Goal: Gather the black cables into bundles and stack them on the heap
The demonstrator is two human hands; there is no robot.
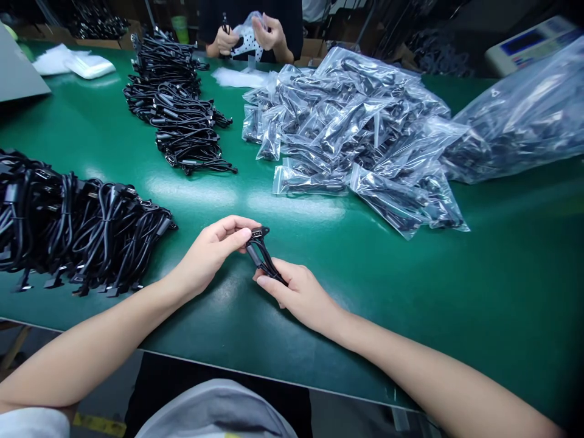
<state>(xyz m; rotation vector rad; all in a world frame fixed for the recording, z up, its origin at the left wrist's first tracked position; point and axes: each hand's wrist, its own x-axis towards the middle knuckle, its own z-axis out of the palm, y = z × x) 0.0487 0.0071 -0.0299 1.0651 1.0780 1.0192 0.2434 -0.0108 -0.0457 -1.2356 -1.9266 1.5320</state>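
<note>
Both my hands hold one folded black cable (263, 254) above the green table, near its front edge. Between thumb and fingers, my left hand (223, 243) pinches the cable's upper end, where a connector with a rectangular port faces up. My right hand (298, 291) is wrapped round the lower part of the folded bundle, so that end is mostly hidden. To the left of my left hand lies a heap of tied black cables (109, 231). Beyond my hands, to the right, is a pile of clear zip bags with dark cables inside (337, 115).
Another cable stack (182, 115) runs toward the back of the green table (456, 292). Across it, a person's hands (249, 38) hold a dark cable and a clear bag. White bags (75, 61) lie back left. A large filled bag (524, 115) and a scale (531, 42) are right.
</note>
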